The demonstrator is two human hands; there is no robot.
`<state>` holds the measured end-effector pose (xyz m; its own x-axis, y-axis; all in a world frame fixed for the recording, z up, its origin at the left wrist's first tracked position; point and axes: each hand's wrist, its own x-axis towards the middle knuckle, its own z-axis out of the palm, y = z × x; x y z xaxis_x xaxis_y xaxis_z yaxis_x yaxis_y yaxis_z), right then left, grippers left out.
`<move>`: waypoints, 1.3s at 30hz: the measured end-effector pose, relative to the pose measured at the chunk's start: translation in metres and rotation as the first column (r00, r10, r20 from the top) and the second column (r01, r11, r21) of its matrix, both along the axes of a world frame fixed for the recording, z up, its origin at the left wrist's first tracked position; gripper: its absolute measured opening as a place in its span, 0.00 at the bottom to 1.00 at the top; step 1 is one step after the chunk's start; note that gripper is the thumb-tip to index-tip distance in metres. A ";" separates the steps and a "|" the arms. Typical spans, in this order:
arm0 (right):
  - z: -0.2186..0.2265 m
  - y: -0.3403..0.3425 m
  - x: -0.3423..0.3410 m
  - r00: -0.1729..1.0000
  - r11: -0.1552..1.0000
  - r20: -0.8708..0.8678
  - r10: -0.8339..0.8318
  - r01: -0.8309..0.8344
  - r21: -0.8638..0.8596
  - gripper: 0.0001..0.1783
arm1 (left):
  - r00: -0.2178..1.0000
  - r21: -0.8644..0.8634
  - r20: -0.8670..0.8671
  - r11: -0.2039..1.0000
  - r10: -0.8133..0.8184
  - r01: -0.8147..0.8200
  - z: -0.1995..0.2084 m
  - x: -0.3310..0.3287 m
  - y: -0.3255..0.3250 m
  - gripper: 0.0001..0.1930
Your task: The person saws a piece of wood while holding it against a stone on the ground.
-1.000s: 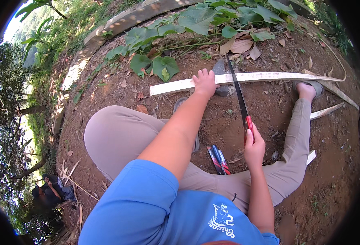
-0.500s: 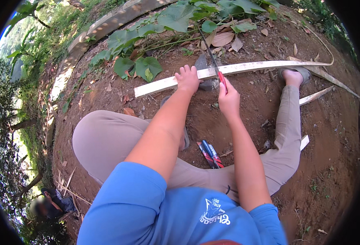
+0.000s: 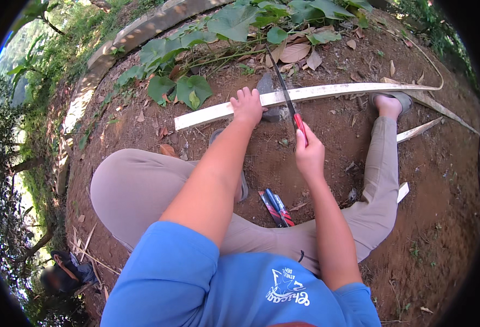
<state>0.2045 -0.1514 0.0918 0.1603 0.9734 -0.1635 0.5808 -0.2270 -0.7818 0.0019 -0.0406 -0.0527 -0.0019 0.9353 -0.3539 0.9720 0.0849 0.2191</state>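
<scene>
A long whitish wooden strip [image 3: 332, 91] lies across the ground in front of me, over a dark grey stone [image 3: 266, 84]. My left hand [image 3: 246, 106] grips it near its left end, fingers over the top edge. My right hand [image 3: 310, 150] is closed round the red handle of a saw [image 3: 286, 94] with a long, narrow dark blade. The blade slants up and to the left across the strip, just right of my left hand. Its teeth are too small to make out.
Blue and red-black packaged items [image 3: 276, 208] lie on the soil between my legs. Other wooden pieces [image 3: 420, 129] are near my sandalled right foot [image 3: 391, 103]. Leafy vines [image 3: 193, 90] spread beyond the strip. A person [image 3: 65, 273] sits at the lower left.
My right hand has drawn the saw back towards me and slightly right. My left hand stays on the strip, and the whole view has shifted a little.
</scene>
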 end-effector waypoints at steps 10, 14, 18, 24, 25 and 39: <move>-0.006 -0.015 -0.003 1.000 1.000 -0.009 -0.018 0.018 0.000 0.24 | 1.000 -0.040 0.006 0.999 -0.002 0.003 0.012 -0.001 0.001 0.39; 0.038 -0.075 0.028 0.999 1.000 0.034 0.011 -0.010 -0.019 0.24 | 1.000 0.004 -0.005 1.000 -0.002 0.002 0.009 -0.001 0.000 0.39; 0.046 -0.081 0.033 0.999 0.997 0.041 0.025 -0.022 -0.073 0.24 | 1.000 0.013 -0.008 1.000 -0.020 0.020 0.006 -0.001 -0.002 0.39; 0.029 -0.072 0.026 0.998 0.987 0.015 -0.055 0.056 -0.153 0.23 | 1.000 0.003 -0.007 1.000 -0.015 0.015 0.006 0.000 -0.001 0.39; 0.025 -0.066 0.025 0.990 0.967 0.046 -0.131 0.138 -0.212 0.23 | 1.000 0.009 -0.020 1.000 -0.014 0.014 0.006 0.000 -0.003 0.39; -0.026 0.003 -0.002 0.999 0.997 -0.029 -0.033 0.035 0.074 0.22 | 1.000 0.003 -0.023 1.000 -0.012 0.012 0.008 -0.001 -0.001 0.39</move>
<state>0.2022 -0.1480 0.0656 0.1902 0.9771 -0.0956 0.5518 -0.1870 -0.8128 0.0011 -0.0415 -0.0451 0.0015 0.9365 -0.3508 0.9777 0.0723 0.1972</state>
